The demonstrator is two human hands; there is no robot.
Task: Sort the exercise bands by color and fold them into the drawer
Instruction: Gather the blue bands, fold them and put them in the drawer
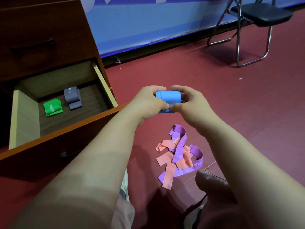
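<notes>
Both hands, left hand (148,101) and right hand (186,101), pinch a folded blue band (168,97) between curled fingers, above the floor (231,104) beside the open drawer (24,116) holding green (52,107) and grey bands (72,97)

Blue band (168,96), green band (52,107), grey band (72,97), purple band (180,146), pink band (166,162), maroon floor (214,90)

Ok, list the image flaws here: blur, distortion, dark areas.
Head view: wide-angle stretch swells the forearms near the bottom; head view: the cabinet above is dim; head view: the blue band in the left hand and right hand looks sharp.
</notes>
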